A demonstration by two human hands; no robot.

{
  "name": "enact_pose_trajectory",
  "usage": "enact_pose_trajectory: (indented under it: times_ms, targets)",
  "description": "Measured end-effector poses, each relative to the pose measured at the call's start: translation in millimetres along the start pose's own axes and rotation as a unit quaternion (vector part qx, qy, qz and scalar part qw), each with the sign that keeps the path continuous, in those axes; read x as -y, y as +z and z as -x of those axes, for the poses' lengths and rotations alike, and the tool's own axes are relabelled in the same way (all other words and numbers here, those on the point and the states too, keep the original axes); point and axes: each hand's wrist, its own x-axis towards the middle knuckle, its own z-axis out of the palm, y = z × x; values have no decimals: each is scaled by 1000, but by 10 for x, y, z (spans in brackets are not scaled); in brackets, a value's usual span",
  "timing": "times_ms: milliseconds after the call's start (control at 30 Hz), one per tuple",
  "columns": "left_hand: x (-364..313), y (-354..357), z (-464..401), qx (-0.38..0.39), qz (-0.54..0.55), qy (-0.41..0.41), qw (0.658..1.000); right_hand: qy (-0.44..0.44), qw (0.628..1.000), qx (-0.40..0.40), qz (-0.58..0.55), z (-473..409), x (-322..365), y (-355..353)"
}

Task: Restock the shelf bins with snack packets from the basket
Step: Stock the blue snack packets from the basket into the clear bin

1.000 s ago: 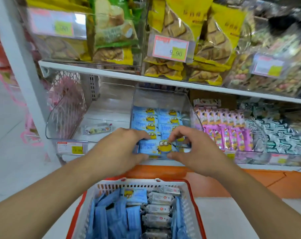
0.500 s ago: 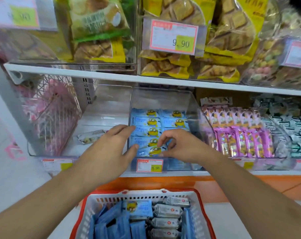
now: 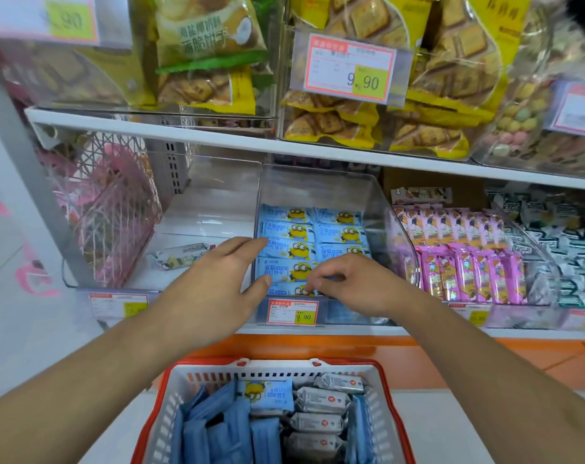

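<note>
Shelving is filling your head view: the clear bin (image 3: 321, 192) is holding two rows of blue packets (image 3: 286, 251), its back half bare. Your right hand (image 3: 358, 284) is pinching the front packet (image 3: 289, 290) into place; your left hand (image 3: 214, 289) is hovering, fingers released. Many packets are waiting in the basket (image 3: 389, 410), and the upper shelf is limiting headroom.
</note>
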Motion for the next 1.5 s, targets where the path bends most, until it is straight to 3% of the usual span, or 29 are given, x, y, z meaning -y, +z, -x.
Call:
enact_pose_trajectory:
  times_ms: [267,367,500,567,667,767,867,967,1100,1267,1367,1500]
  targets:
    - [42,-199,405,-33,8,-23,999,-33,985,-170,-14,531,23,30]
    - [89,-192,601,-26,21,-57,998,-45,981,-184,-51,746,104,191]
    - [293,79,952,132,-27,-139,981,-26,997,-67,-32,925,163,763]
    - [433,294,1158,246,-78,-174,950,5,999,47,18,972,100,1204]
    - [620,612,1439,386,-149,-199,888,39,970,207,119,973,-106,1906]
    - [734,866,1576,429,-186,-206,859,77,939,283,179,1056,-274,2500]
    - [790,1003,1581,434,-175,-198,861,74,912,295,275,1193,-378,2881]
    - [867,1054,1547,412,-122,-227,874,66,912,277,296,1269,-455,3056]
    - [905,1048,1515,429,-111,-229,867,76,945,260,184,1221,-392,2885]
    - [819,821,1400,426,-181,-209,861,116,970,214,3,1076,-77,2196]
    - [666,564,1242,417,-161,-167,879,103,968,206,-104,1097,163,1668]
    - [328,219,1063,370,-62,-64,925,17,972,178,-155,1250,403,1002]
